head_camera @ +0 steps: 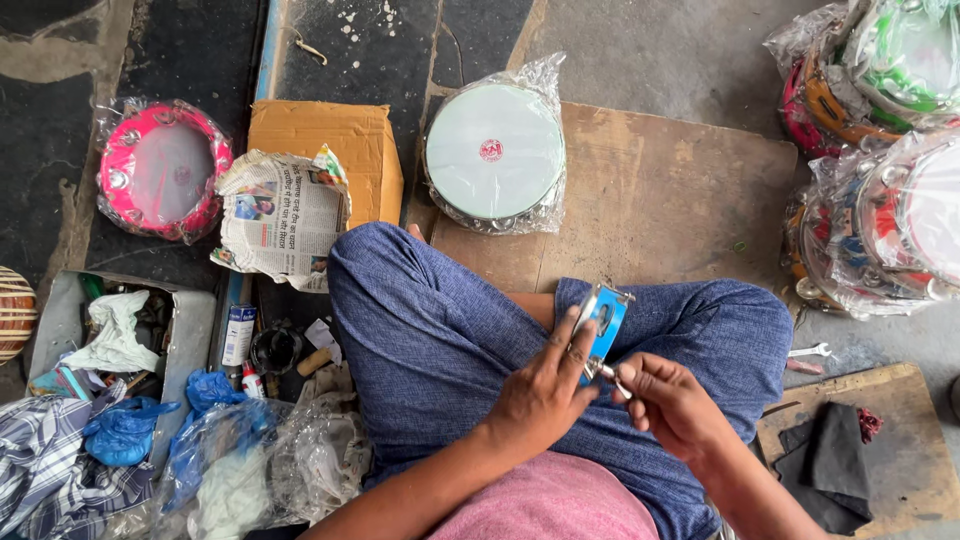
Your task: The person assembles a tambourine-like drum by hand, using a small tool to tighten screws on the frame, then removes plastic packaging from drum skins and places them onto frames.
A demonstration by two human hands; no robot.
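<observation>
Closest to the camera, the person sits cross-legged on the floor in blue trousers (440,340) and a pink shirt (550,505). The left hand (540,390) lies over the lap with its fingers stretched up along the side of a small blue frame piece (605,320), steadying it on edge above the knee. The right hand (670,400) is curled, its thumb and forefinger pinching a small metal part (612,378) right against the lower end of that blue piece.

To the right of the lap, a wooden board (900,470) carries a folded black cloth (825,460), and a small spanner (810,351) lies on the floor just beyond it. To the left sit crumpled clear plastic bags (290,450), blue plastic bags (130,425), a checked cloth (40,470) and an open grey box (190,330) of odds and ends with a white rag in it. Small bottles and a dark jar (272,348) stand beside the box.

Farther out, a crumpled newspaper (285,215) rests against a flattened cardboard box (345,150). A large brown board (660,200) lies ahead of the knees, with a white tambourine (495,150) wrapped in clear plastic at its left edge. A pink tambourine (160,170), also wrapped, lies on the dark floor at far left. A pile of wrapped tambourines (880,160) in green, orange, red and white fills the far right.
</observation>
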